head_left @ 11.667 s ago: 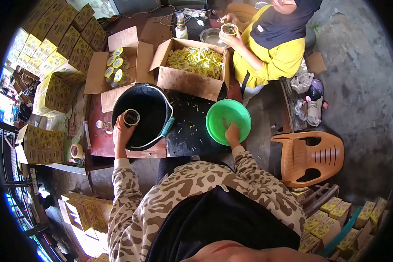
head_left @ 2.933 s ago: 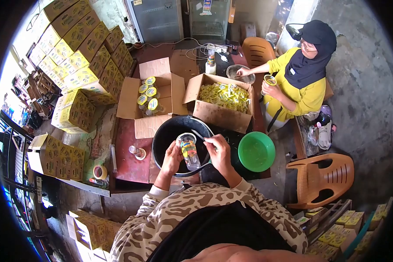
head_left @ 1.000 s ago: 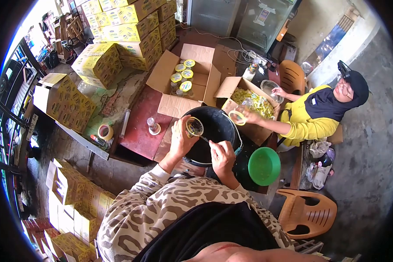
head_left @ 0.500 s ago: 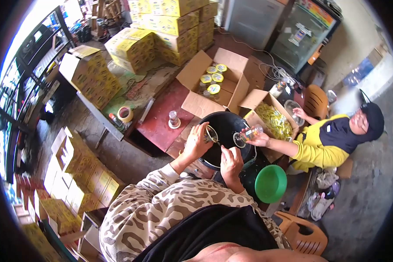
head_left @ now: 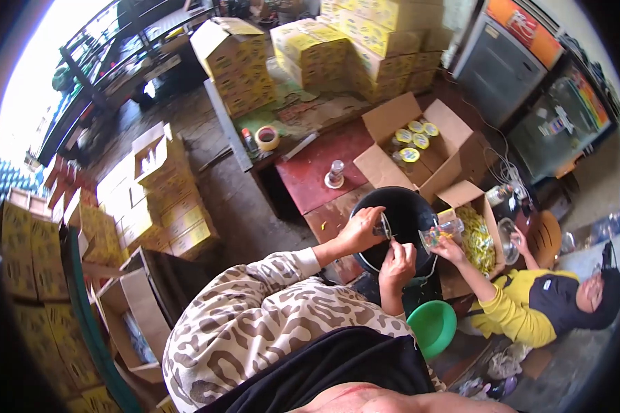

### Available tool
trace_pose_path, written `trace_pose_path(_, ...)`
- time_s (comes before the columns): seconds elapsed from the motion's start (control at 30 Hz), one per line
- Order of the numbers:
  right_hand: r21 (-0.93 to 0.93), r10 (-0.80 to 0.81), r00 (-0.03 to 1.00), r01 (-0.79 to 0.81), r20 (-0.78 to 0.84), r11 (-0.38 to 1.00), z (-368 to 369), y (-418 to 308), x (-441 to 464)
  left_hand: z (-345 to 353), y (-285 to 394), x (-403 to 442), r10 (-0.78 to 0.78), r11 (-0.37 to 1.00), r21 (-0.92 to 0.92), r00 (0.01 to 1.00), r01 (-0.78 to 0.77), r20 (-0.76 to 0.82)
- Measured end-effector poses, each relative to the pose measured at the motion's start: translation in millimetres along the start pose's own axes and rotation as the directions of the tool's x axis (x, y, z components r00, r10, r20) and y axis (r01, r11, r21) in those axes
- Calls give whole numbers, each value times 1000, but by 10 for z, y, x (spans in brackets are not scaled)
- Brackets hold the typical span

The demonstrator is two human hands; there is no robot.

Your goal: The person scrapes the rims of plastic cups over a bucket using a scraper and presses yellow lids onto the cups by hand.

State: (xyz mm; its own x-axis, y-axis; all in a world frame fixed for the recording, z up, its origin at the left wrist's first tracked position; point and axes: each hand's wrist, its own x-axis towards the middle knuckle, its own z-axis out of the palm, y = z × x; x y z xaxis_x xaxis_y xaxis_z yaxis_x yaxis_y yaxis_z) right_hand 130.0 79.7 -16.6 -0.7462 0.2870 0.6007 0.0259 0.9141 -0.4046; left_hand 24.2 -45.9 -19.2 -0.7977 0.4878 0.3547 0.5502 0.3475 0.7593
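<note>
My left hand (head_left: 360, 231) is closed around a clear glass jar (head_left: 384, 224), tilted on its side above a black bucket (head_left: 399, 199). My right hand (head_left: 397, 266) has its fingers pinched together right at the jar's rim. Whatever sits between those fingertips is too small to make out. Across the bucket, a co-worker's hand (head_left: 449, 252) holds another clear jar (head_left: 442, 233) with small coloured bits at its mouth. The co-worker's other hand is beside a clear container (head_left: 508, 237). A green basin (head_left: 432, 329) lies below my right hand.
An open carton (head_left: 375, 165) holds several yellow-lidded jars. Beside it, a smaller box (head_left: 490, 217) is full of yellow-green strips or wrappers. One small clear jar (head_left: 336, 172) stands on the red tabletop (head_left: 310, 175). A tape roll (head_left: 267, 138) and stacked yellow cartons (head_left: 386, 34) lie further back.
My view has swung left, so the scene sits further right. The jar in my left hand has turned more edge-on. Coloured bits now show in the co-worker's jar.
</note>
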Motion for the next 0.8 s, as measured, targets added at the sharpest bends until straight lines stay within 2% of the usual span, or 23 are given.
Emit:
trace_pose_path(0.03, 12, 16, 1000, -16, 17, 1000, 1, 21, -8, 12, 3, -1, 40, 999, 18, 999, -40, -30)
trace_pose_path(0.13, 46, 10, 999, -11, 31, 999, -50, 57, -1, 5, 83, 32, -46, 998, 47, 999, 46, -5)
trace_pose_path(0.17, 41, 22, 999, -23, 34, 999, -64, 85, -13, 65, 3, 41, -1, 998, 59, 997, 5, -83)
trace_pose_path(0.27, 53, 32, 998, -34, 50, 998, -78, 181, -44, 56, 43, 51, 4, 1000, -15, 998, -5, -65)
trace_pose_path(0.33, 51, 16, 999, -18, 42, 999, -120, 200, -48, 120, 22, 30, 23, 1000, 4, 996, -22, -87)
trace_pose_path(0.47, 64, 40, 996, -45, 76, 997, -106, 233, -83, 138, 88, -33, -100, 993, -65, 995, 100, 1)
trace_pose_path(0.53, 52, 60, 994, -64, 89, 997, -60, 274, -79, 221, 104, -122, -140, 964, -221, 988, 151, 63)
trace_pose_path(0.73, 131, 98, 991, -110, 90, 985, -91, 256, -16, 132, 170, -112, -127, 978, -166, 992, 127, 9)
trace_pose_path(0.8, 65, 106, 990, -112, 93, 992, -73, 300, -38, -53, 276, -67, -168, 917, -333, 970, 219, 177)
